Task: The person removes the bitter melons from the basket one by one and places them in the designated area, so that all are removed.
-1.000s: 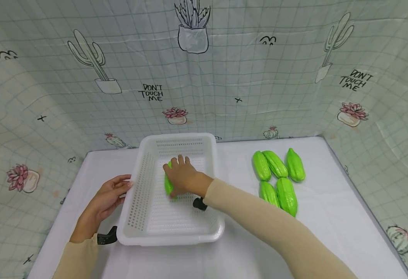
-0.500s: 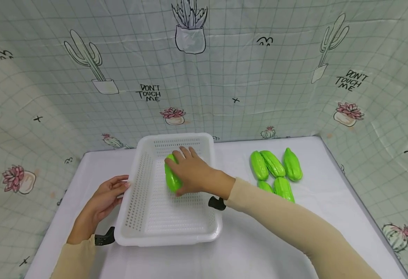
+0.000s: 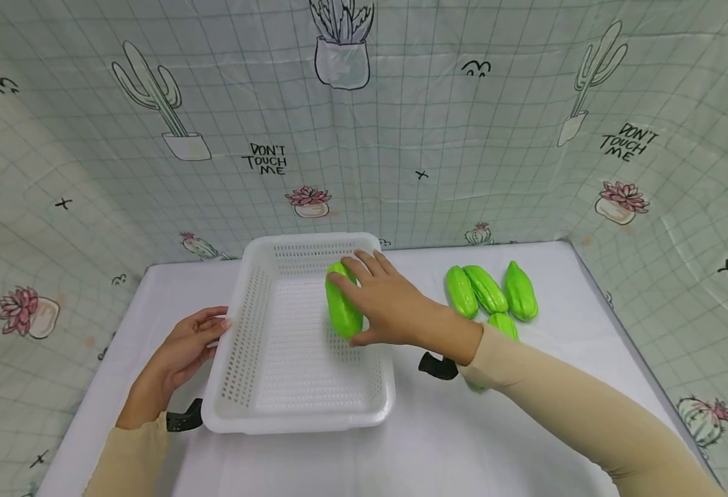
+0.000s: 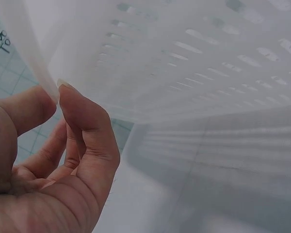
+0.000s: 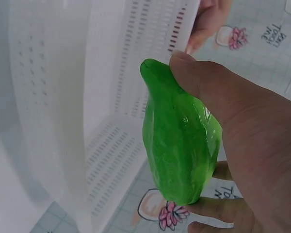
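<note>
My right hand (image 3: 398, 304) holds a glossy green papaya (image 3: 342, 307) over the right side of a white perforated plastic basket (image 3: 302, 423). In the right wrist view, the thumb lies near the narrow end of the papaya (image 5: 177, 141) and the fingers reach round its far side. At the basket's left side, my left hand (image 3: 190, 345) pinches the rim between thumb and forefinger, as the left wrist view shows on the basket wall (image 4: 184, 63). Nothing lies inside the basket.
Several more green papayas (image 3: 461, 292) lie grouped on the white table (image 3: 463, 442) to the right, partly behind my right forearm. A fabric backdrop (image 3: 364, 145) with cactus prints encloses the back and sides.
The papaya has risen from inside the basket and moved right in my right hand, toward the basket's right rim. My left hand stays at the left rim.
</note>
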`<state>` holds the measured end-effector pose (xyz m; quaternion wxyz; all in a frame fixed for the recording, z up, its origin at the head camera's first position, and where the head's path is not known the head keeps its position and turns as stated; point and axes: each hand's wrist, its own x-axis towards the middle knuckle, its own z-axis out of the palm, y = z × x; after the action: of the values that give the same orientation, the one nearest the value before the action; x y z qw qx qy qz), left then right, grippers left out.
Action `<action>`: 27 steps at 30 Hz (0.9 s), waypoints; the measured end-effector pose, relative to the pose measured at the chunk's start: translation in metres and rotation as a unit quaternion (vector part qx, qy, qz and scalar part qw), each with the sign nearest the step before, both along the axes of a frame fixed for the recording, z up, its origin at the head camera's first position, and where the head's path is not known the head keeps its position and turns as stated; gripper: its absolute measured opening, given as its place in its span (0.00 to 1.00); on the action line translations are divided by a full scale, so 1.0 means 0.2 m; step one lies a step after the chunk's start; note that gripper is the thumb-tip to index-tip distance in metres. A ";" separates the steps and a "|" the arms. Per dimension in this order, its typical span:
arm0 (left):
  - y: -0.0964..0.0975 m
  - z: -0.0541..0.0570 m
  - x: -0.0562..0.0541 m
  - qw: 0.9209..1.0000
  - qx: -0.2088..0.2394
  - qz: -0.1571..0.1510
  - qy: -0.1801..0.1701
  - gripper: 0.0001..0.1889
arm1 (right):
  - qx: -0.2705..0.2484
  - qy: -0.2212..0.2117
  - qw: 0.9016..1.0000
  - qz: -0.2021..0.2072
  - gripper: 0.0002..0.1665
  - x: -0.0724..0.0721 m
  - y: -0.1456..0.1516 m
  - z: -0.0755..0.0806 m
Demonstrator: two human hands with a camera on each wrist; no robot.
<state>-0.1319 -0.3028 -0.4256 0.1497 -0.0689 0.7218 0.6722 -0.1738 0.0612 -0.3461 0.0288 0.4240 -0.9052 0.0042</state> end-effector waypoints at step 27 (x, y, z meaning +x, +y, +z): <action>0.00 0.01 0.00 1.000 0.012 -0.001 -0.002 0.30 | -0.084 0.025 0.995 -0.055 0.65 0.11 0.58 -0.06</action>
<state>-0.1317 -0.3025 -0.4234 0.1526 -0.0677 0.7135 0.6805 -0.1522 0.1776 -0.3579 0.0873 0.3694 -0.9227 0.0683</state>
